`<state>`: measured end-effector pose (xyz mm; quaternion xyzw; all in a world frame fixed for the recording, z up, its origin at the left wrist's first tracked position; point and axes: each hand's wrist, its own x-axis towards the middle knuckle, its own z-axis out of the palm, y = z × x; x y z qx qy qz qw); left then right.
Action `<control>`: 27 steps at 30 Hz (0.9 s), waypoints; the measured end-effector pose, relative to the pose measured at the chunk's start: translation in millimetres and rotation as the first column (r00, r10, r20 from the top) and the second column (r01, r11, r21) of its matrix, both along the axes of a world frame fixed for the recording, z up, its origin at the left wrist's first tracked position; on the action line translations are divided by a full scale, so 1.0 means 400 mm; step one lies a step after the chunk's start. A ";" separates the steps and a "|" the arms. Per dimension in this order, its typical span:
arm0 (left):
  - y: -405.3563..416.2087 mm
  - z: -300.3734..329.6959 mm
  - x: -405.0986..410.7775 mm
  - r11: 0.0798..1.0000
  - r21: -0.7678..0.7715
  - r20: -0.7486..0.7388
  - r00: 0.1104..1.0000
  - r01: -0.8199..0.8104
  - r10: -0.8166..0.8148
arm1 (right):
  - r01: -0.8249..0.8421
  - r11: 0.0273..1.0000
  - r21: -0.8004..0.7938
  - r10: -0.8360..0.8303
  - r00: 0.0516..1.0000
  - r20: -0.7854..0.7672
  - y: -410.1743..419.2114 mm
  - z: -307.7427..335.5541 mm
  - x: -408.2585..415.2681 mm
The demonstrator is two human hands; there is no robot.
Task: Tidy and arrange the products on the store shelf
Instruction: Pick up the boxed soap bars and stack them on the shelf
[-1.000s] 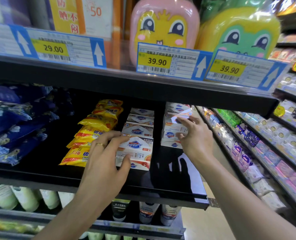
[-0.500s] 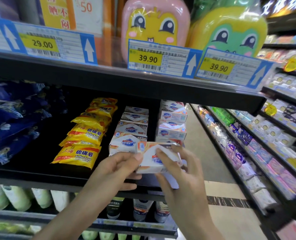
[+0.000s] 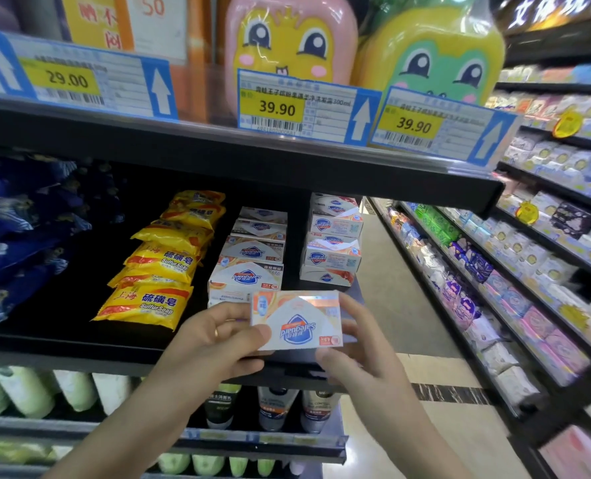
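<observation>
Got one white-and-orange cardboard soap box pinched in both grips, left hand and right hand, just off the black shelf edge, logo upside down. Stacks behind look half-tidy, so I'd guess plenty left.

A white cardboard soap box showed a holographic foil strip that caught the light. Stacked boxes behind it looked like the same smooth printed card. Yellow soap packets wore glossy, crinkled plastic film. The black shelf appeared smooth and faintly reflective. Shiny clear wrap covered the pink cartoon bottle; paper price labels sat in clear plastic holders.
</observation>
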<state>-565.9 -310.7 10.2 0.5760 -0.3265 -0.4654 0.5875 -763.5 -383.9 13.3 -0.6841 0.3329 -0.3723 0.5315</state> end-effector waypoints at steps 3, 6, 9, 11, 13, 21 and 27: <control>0.005 0.001 0.006 1.000 -0.012 0.023 1.000 0.002 -0.002 | -0.124 0.962 0.243 0.104 0.990 0.093 -0.010 0.011 -0.009; 0.013 0.000 0.008 0.999 -0.014 0.047 0.998 0.032 -0.031 | -0.091 0.953 0.288 0.068 0.994 0.089 -0.011 0.008 -0.008; 0.021 -0.002 0.010 0.997 -0.031 0.051 0.996 0.068 -0.067 | -0.109 0.955 0.277 0.097 0.994 0.059 -0.012 0.006 -0.010; 0.025 -0.006 0.013 0.995 -0.051 0.066 0.994 0.086 -0.083 | -0.149 0.951 0.270 0.135 0.988 0.072 -0.012 0.005 -0.015; 0.029 -0.011 0.018 0.991 -0.069 0.078 0.991 0.113 -0.108 | -0.162 0.953 0.257 0.148 0.986 0.074 -0.010 0.002 -0.017; 0.027 -0.015 0.034 0.987 0.065 -0.039 0.988 0.148 -0.146 | -0.195 0.966 0.168 0.183 0.979 0.085 -0.015 -0.011 -0.016; 0.022 0.008 0.021 0.970 0.148 -0.151 0.973 0.195 -0.173 | -0.168 0.985 0.041 0.166 0.985 0.038 -0.020 -0.022 -0.012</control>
